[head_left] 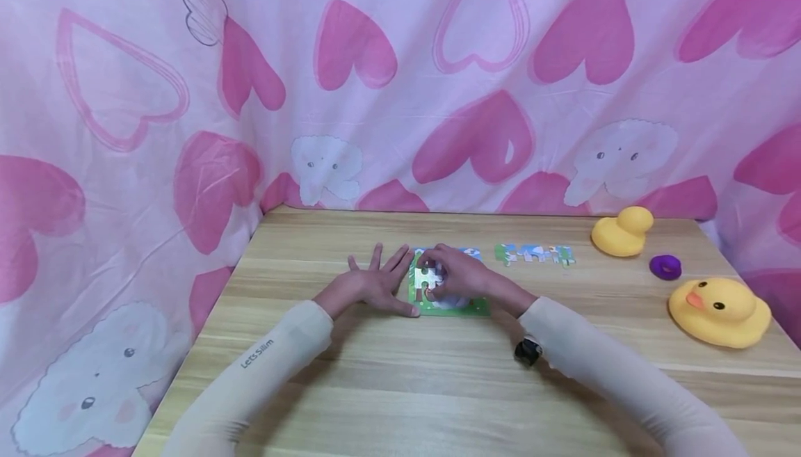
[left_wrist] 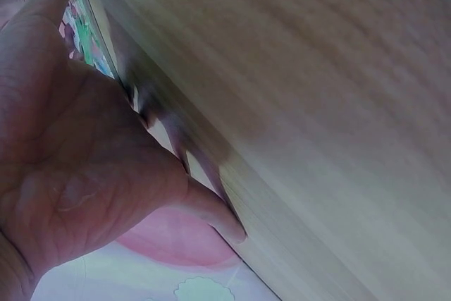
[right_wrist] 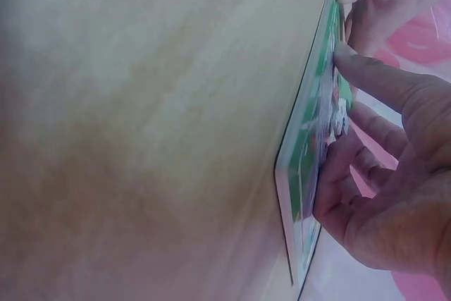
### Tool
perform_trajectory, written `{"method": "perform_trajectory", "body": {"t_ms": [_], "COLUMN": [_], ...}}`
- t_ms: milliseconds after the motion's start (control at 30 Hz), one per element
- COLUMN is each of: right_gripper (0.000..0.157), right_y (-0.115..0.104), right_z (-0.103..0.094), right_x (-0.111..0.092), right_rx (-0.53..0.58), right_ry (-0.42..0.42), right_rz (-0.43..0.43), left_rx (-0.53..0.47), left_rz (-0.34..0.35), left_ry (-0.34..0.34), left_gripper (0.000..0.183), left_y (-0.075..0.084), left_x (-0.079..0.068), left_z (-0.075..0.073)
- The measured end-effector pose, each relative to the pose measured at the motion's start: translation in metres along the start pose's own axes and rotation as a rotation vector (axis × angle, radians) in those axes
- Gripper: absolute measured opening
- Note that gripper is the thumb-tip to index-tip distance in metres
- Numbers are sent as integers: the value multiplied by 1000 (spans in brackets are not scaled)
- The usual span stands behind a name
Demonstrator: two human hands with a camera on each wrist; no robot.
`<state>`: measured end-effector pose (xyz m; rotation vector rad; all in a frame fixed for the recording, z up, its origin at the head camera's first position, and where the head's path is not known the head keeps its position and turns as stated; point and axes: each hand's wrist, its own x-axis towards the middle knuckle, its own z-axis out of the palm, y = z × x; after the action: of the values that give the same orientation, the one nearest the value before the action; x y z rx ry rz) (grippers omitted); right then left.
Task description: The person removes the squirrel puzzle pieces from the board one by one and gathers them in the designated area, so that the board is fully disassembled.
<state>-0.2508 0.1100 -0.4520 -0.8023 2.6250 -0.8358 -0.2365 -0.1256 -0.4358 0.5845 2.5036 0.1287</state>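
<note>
Puzzle board (head_left: 455, 311) lies on the table (head_left: 400, 387), left hand (head_left: 378, 286) spread at its edge, right hand (head_left: 464, 273) curled over it — whether pinching a piece, I cannot tell. Fitting seems under way; the next move calls for aligning tabs — loose pieces (head_left: 532, 253) lie nearby.

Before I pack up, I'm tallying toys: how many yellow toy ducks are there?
2: the farther duck at the back right of the table, and the nearer duck by its right edge. Neither is hidden.

Jigsaw puzzle (head_left: 453, 309), green lower edge, incomplete, flat on table (head_left: 400, 387), loose pieces (head_left: 533, 254) grouped near upper right corner.
</note>
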Motion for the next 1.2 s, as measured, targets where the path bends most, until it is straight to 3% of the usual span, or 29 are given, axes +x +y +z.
{"method": "perform_trajectory", "body": {"t_ms": [233,633,933,1200], "right_gripper": [52,47,42,44], "right_y": [0,-2,7,21], "right_z": [-7,-11,-10,-23], "right_x": [4,8,-1,-20], "right_rx": [36,-36,55,117], "right_ry": [-12,-37,21,83], "right_rz": [10,7,-58,-85], "left_rx": [7,9,2,-11], "left_rz": [2,7,-4,-3], "left_ry": [8,0,-1,0], "left_gripper": [126,126,127,126], "left_y": [-1,2,1,-1], "left_x": [1,1,5,2], "left_z": [0,-4,0,1]}}
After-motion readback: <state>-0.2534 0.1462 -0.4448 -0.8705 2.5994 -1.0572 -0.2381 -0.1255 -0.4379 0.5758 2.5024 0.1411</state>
